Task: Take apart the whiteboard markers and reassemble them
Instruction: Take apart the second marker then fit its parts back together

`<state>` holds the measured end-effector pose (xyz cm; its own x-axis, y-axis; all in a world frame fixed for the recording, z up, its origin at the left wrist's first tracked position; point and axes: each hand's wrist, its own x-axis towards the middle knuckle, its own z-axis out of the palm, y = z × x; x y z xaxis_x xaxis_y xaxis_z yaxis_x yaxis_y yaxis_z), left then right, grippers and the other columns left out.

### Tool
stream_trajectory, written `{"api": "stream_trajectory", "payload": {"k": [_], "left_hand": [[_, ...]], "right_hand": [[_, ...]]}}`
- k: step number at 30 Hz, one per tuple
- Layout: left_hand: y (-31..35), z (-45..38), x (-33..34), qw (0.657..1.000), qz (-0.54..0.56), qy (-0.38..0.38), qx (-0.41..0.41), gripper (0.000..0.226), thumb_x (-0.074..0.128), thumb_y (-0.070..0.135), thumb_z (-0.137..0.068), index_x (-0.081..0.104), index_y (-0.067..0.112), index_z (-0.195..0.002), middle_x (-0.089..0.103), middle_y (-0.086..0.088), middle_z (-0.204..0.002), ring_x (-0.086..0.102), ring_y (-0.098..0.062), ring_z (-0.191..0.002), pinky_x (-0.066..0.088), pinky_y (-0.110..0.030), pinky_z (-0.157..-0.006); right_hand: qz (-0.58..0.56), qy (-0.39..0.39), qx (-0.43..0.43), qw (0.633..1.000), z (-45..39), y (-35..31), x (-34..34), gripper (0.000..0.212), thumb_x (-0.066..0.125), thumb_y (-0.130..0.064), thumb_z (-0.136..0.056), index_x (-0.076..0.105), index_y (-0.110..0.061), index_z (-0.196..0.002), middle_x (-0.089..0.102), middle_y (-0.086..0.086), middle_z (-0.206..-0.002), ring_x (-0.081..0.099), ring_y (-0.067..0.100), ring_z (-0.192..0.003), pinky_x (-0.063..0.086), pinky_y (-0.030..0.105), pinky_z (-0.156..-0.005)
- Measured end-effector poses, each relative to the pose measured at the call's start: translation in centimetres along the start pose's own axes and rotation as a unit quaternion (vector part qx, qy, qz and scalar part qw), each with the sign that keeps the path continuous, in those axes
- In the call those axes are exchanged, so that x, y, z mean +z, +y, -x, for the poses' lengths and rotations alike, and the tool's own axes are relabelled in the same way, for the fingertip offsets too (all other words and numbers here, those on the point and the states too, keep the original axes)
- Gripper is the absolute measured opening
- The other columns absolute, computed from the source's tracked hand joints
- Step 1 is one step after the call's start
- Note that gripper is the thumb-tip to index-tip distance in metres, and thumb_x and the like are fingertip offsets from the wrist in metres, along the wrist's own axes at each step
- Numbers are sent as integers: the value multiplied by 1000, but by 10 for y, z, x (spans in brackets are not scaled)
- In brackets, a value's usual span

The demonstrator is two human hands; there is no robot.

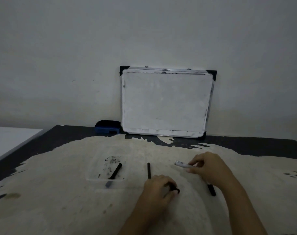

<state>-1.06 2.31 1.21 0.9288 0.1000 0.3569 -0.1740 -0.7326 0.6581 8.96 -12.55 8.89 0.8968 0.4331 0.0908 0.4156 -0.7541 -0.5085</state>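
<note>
Both forearms reached in over the worn table (59,209). Just right of the clear tray (93,179), the left hand (158,188) was curled closed around a small black marker part (175,189). Farther right of the tray, the right hand (206,164) pinched a white marker barrel (182,164) between thumb and fingers. A black ink rod (149,170) lay between tray and hands; another black piece (211,189) lay under the right wrist. One dark marker (114,173) lay slanted across the tray. Behind the tray, a whiteboard (164,102) leaned on the wall, a blue eraser (107,127) beside it.
</note>
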Motion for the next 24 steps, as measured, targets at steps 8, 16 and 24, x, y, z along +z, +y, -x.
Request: {"api": "stream_trajectory", "payload": {"k": [8,16,24], "left_hand": [[-3,2,-4,998,-52,14,-24,25,55,48,-83,58,33,-103,51,18,-105,42,1,-105,23,-24,-93],[-4,4,-5,997,-62,19,-33,27,53,51,-82,57,36,-104,43,22,-103,37,2,-106,19,-24,-91],[-3,3,-5,998,-65,4,-12,29,54,52,-81,58,36,-104,42,22,-101,35,3,-104,17,-26,-91]], "right_hand": [[274,75,-11,959,6,-24,-2,19,60,-30,-85,69,-37,-100,68,-13,-109,51,12,-114,15,42,-112],[287,23,-24,957,6,-38,12,20,60,-28,-87,69,-33,-104,63,-5,-115,50,18,-111,31,35,-100],[298,30,-37,953,7,-40,7,21,57,-27,-89,69,-32,-105,65,-5,-113,51,17,-110,32,35,-99]]}}
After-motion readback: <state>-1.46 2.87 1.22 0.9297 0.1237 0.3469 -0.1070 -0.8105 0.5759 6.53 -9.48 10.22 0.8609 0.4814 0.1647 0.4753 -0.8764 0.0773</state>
